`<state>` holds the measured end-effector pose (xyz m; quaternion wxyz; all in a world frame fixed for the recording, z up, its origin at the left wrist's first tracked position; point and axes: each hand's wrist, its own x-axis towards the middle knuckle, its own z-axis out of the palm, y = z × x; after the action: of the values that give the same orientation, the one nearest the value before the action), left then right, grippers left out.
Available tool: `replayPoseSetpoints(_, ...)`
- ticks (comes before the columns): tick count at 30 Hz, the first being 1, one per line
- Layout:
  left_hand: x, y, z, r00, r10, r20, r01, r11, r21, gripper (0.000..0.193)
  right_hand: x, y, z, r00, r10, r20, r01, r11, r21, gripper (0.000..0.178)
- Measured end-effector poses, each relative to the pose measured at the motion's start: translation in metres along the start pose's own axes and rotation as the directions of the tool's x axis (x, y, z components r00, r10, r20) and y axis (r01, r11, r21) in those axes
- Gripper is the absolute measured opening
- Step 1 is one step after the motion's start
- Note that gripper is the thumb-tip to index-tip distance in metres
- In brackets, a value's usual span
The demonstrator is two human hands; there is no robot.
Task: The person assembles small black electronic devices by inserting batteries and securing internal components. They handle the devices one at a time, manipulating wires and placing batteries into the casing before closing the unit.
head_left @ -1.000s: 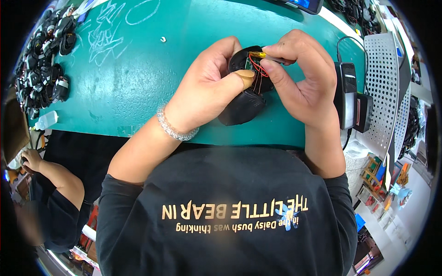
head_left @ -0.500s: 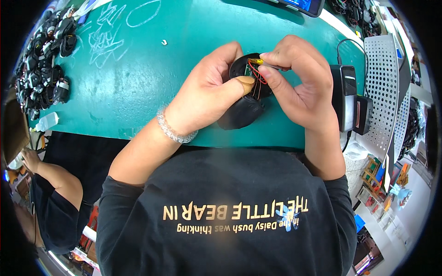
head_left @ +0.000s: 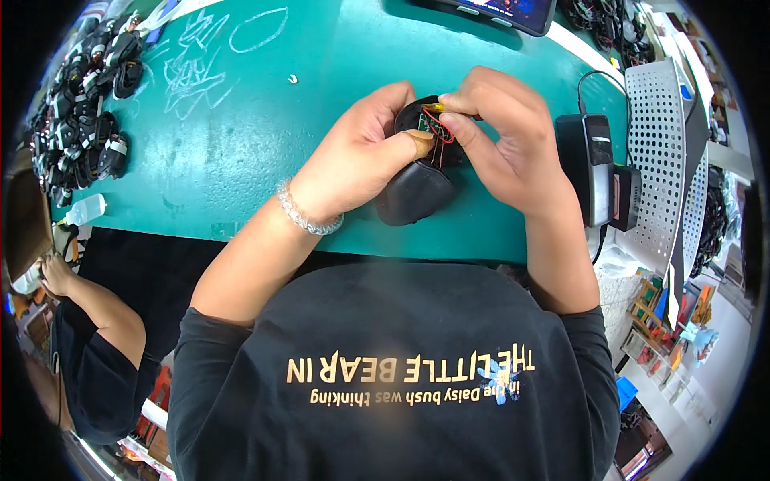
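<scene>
My left hand (head_left: 361,152) is closed round an opened black housing (head_left: 409,112), its thumb, in a tan finger cot (head_left: 420,143), pressed on the inside. Within the housing show a green circuit board (head_left: 425,122) and thin red wires (head_left: 439,128). A rounded black padded part (head_left: 415,192) hangs below, joined by thin copper-coloured wires. With thumb and forefinger my right hand (head_left: 505,136) pinches a small yellow-taped piece (head_left: 434,107) at the housing's upper edge. The fingers cover most of that piece, so its full shape is hidden.
Bundled black cable-like parts (head_left: 92,120) are heaped on the green table (head_left: 265,160) at the left, near a small bottle (head_left: 85,210). A phone (head_left: 513,12) lies at the far edge. At right stand a black device (head_left: 589,168) and a perforated white basket (head_left: 654,160). Another person's arm (head_left: 96,305) shows at lower left.
Both hands and the housing have shifted slightly left in the picture. My right fingers have drawn closer to the housing's upper edge, still pinching the yellow-taped piece.
</scene>
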<state>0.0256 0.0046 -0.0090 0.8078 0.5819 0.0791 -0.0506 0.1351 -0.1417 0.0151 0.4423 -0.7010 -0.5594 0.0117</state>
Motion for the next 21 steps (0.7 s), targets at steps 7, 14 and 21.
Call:
replayPoseSetpoints(7,0.002,0.010,0.000,0.997,0.080,0.018,-0.082,0.991,0.101,0.017,0.003,-0.006,0.001,0.998,0.063,-0.026,-0.061,0.996,0.058,0.008)
replayPoseSetpoints(14,0.004,-0.008,-0.013,0.992,0.092,0.091,-0.090,0.996,-0.023,0.014,0.001,-0.010,0.011,0.993,0.117,-0.034,-0.114,0.989,0.092,0.006)
replayPoseSetpoints(21,0.004,0.000,-0.004,0.988,0.154,-0.014,-0.153,0.987,0.057,0.019,-0.001,-0.010,0.016,0.979,0.115,-0.169,-0.104,0.992,0.069,0.011)
